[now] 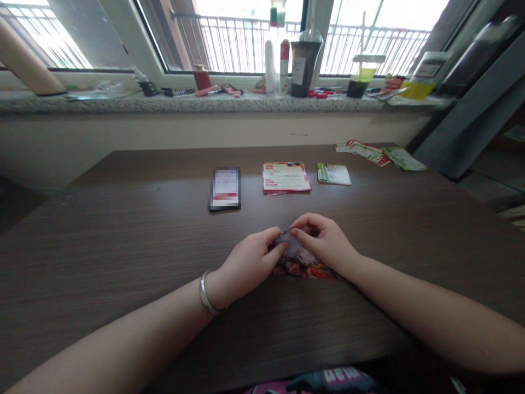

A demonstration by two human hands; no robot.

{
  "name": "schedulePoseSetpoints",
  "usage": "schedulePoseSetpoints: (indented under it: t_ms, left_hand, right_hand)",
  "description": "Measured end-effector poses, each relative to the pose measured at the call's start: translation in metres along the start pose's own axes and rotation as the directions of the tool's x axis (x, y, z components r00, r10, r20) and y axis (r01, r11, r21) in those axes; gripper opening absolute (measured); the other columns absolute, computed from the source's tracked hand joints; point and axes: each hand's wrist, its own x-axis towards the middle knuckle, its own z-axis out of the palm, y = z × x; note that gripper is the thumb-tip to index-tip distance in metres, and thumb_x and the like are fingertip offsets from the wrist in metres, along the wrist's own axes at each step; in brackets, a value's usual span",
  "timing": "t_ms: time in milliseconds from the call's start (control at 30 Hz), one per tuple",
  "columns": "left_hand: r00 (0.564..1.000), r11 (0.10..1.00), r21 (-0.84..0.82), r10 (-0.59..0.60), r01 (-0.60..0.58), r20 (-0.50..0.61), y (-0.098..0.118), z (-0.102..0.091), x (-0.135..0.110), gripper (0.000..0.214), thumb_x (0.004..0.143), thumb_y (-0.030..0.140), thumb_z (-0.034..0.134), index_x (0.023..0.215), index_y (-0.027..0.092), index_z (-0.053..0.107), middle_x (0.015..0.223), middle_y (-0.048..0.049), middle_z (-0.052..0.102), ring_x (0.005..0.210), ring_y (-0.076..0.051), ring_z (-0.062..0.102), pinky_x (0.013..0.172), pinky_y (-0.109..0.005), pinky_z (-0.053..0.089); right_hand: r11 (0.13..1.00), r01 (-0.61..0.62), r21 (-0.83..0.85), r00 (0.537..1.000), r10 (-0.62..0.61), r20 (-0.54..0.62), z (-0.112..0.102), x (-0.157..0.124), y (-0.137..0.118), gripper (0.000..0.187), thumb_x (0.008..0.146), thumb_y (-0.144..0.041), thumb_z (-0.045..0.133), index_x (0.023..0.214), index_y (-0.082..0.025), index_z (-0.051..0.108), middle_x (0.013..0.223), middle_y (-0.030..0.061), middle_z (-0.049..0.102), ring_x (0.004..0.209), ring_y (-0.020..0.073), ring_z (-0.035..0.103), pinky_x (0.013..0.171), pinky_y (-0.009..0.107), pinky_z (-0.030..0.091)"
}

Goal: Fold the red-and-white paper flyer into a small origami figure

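Observation:
A small colourful printed packet (303, 260) lies low over the table, between my two hands. Its upper part looks greyish and its lower part shows red and orange pictures; whether it is a bag or a sleeve is unclear. My left hand (260, 249), with a silver bangle at the wrist, pinches its upper left edge between thumb and fingers. On the other side, the thumb and forefinger of my right hand (322, 238) are closed on its top edge, close to the left fingertips. The right palm hides part of the packet.
Beyond my hands, a phone (225, 189), a stack of printed cards (287, 178) and a smaller stack (334, 174) lie in a row. Green and red packaging (369, 153) rests at the back right. Cups, bottles and pens crowd the granite windowsill (229, 105).

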Motion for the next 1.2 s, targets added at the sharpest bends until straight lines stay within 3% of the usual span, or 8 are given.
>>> schedulePoseSetpoints:
  t_ms: [300, 567, 733, 833, 933, 1033, 1200]
  left_hand:
    - [1.0, 0.998, 0.056, -0.01, 0.009, 0.017, -0.002, 0.0, 0.002, 0.021, 0.093, 0.038, 0.045, 0.088, 0.022, 0.057, 0.08, -0.0005, 0.063, 0.07, -0.017, 0.057, 0.062, -0.025, 0.04]
    - [1.0, 0.991, 0.133, -0.016, 0.016, -0.001, 0.002, -0.001, 0.002, 0.022, 0.093, 0.038, 0.045, 0.084, 0.022, 0.056, 0.077, -0.0003, 0.063, 0.067, -0.016, 0.057, 0.057, -0.025, 0.037]
    - [0.999, 0.992, 0.123, 0.004, 0.002, -0.053, -0.006, -0.002, 0.004, 0.02, 0.092, 0.04, 0.049, 0.093, 0.022, 0.06, 0.087, -0.0022, 0.068, 0.076, -0.018, 0.062, 0.064, -0.027, 0.042]
    - [0.994, 0.999, 0.03, -0.039, 0.042, -0.102, -0.012, -0.003, 0.006, 0.03, 0.089, 0.039, 0.055, 0.115, 0.025, 0.055, 0.091, -0.002, 0.07, 0.081, -0.019, 0.066, 0.068, -0.028, 0.046]
    - [0.991, 0.999, -0.016, -0.043, 0.042, -0.126, -0.018, -0.004, 0.008, 0.037, 0.089, 0.038, 0.055, 0.123, 0.025, 0.05, 0.085, -0.0003, 0.07, 0.077, -0.019, 0.066, 0.069, -0.029, 0.047]
    - [0.989, 1.0, 0.016, -0.012, 0.014, -0.147, -0.023, -0.005, 0.011, 0.033, 0.091, 0.033, 0.051, 0.122, 0.023, 0.051, 0.085, -0.0012, 0.069, 0.079, -0.018, 0.065, 0.073, -0.031, 0.048]
    - [0.973, 0.963, 0.247, 0.154, -0.108, -0.173, -0.028, -0.008, 0.013, 0.023, 0.091, 0.028, 0.049, 0.107, 0.018, 0.063, 0.103, -0.0082, 0.064, 0.097, -0.022, 0.059, 0.088, -0.037, 0.047]
  right_hand:
    - [0.997, 0.004, -0.08, 1.0, -0.004, 0.006, 0.002, 0.001, 0.003, 0.013, 0.08, -0.032, 0.063, 0.081, -0.02, 0.068, 0.075, 0.0011, 0.067, 0.069, 0.015, 0.057, 0.065, 0.029, 0.043]
    - [0.998, -0.028, 0.049, 0.999, 0.026, 0.041, 0.003, 0.005, 0.004, 0.014, 0.079, -0.032, 0.061, 0.078, -0.019, 0.065, 0.074, 0.0005, 0.066, 0.07, 0.0149, 0.057, 0.067, 0.028, 0.043]
    - [0.995, -0.065, 0.076, 0.997, 0.068, -0.042, 0.0, 0.011, 0.013, 0.018, 0.077, -0.037, 0.061, 0.073, -0.019, 0.061, 0.068, -0.0005, 0.06, 0.065, 0.014, 0.053, 0.062, 0.027, 0.041]
    - [0.997, -0.078, -0.002, 0.993, 0.078, -0.088, -0.005, 0.017, 0.022, 0.019, 0.077, -0.037, 0.06, 0.074, -0.019, 0.061, 0.07, 0.0003, 0.061, 0.067, 0.0148, 0.053, 0.064, 0.028, 0.041]
    - [0.989, -0.082, -0.124, 0.993, 0.071, -0.093, -0.009, 0.022, 0.032, 0.018, 0.079, -0.036, 0.058, 0.073, -0.019, 0.063, 0.07, 0.0005, 0.063, 0.068, 0.0155, 0.054, 0.065, 0.029, 0.042]
    - [0.966, -0.072, -0.249, 0.992, 0.044, -0.116, -0.011, 0.027, 0.04, 0.018, 0.08, -0.035, 0.058, 0.075, -0.02, 0.066, 0.076, 0.0018, 0.066, 0.074, 0.0172, 0.057, 0.069, 0.03, 0.043]
    - [0.915, -0.073, -0.396, 0.992, 0.027, -0.12, -0.01, 0.037, 0.047, 0.016, 0.078, -0.034, 0.062, 0.074, -0.021, 0.069, 0.081, 0.0028, 0.07, 0.078, 0.0188, 0.059, 0.072, 0.032, 0.042]
